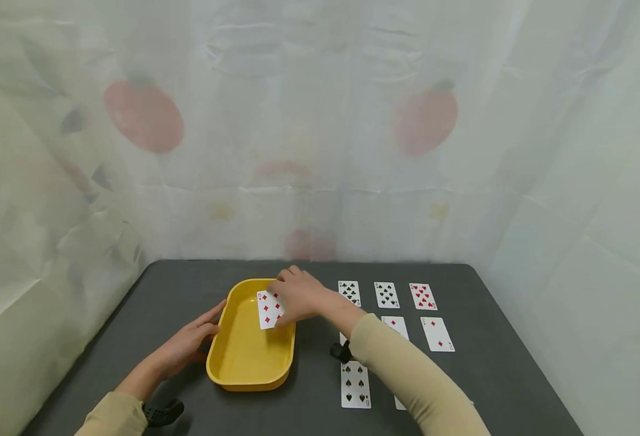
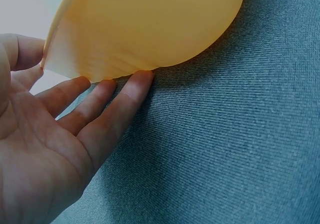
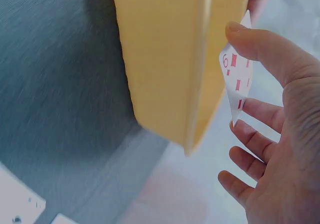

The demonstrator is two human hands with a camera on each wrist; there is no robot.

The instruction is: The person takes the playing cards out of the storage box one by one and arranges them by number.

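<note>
A: Nearest items on my feed, please.

B: Item one: a spade card (image 1: 355, 384), face up on the dark surface (image 1: 309, 387), just in front of the right sleeve. Item two: left hand (image 1: 189, 344), fingers straight and relaxed, fingertips (image 2: 142, 79) touching the outer left wall of the yellow tray (image 1: 246, 357). That grip holds nothing.

A: And the tray itself?

B: Item three: yellow tray, resting on the surface left of centre, a little tilted as the left wrist view shows it. Item four: right hand (image 1: 298, 295), over the tray's far right corner, its grip pinched on a red diamond card (image 1: 269, 309). That card sits above the tray's inside, face up.

A: Farther back?

B: Item five: a diamond card (image 1: 438, 333) at right. Item six: a far row, two black cards (image 1: 349, 292) (image 1: 387, 295) and one red (image 1: 422, 296). Behind them, a pale printed curtain (image 1: 320, 121).
</note>
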